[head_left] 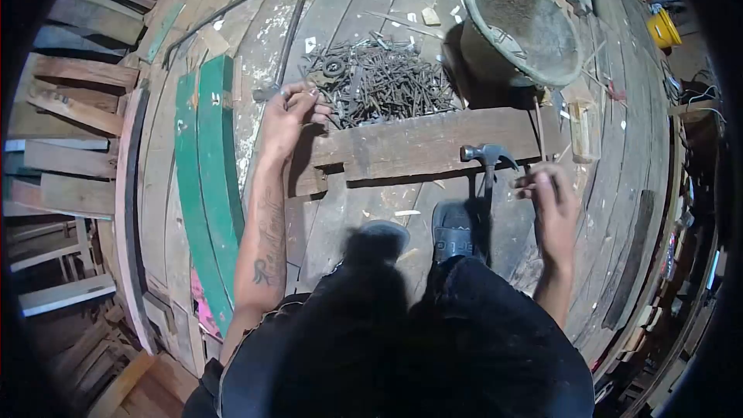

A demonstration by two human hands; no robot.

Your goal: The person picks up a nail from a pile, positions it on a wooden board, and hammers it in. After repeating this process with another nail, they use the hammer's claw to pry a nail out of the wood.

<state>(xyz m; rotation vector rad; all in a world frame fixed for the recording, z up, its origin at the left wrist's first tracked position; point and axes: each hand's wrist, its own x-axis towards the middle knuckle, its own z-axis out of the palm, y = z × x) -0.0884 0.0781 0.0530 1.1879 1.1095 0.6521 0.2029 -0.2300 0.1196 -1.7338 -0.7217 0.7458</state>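
Where the view begins at the left, loose boards lie stacked off the edge of the plank floor (371, 0), and two curved green planks (203, 162) run down beside the person's left arm. Left hand (290, 112): reached forward to the near-left edge of the nail heap (387, 81), fingers curled narrow as if pinching at something small; whether a nail is already between them cannot be told. Heap itself is dark, rusty, tangled, lying on the floor just beyond a thick wooden beam (426, 147) set crosswise in front of the person's shoes (453, 224). A long metal rod (288, 35) lies on the floor behind the hand.

Centre-right: a claw hammer (487, 156) stands with its head against the beam's near edge, handle pointing down toward the right shoe; no hand is on it. A battered round basin (522, 23) sits beyond the beam, tipped slightly, touching the floor near the heap.

Right hand (546, 201): held low just right of the hammer, fingers closed loosely around a few thin nails (count not readable).

Judged progress: early. Nails are being gathered, some already in the right hand, the heap large and the hammer not yet taken up; no nail driven into the beam can be made out
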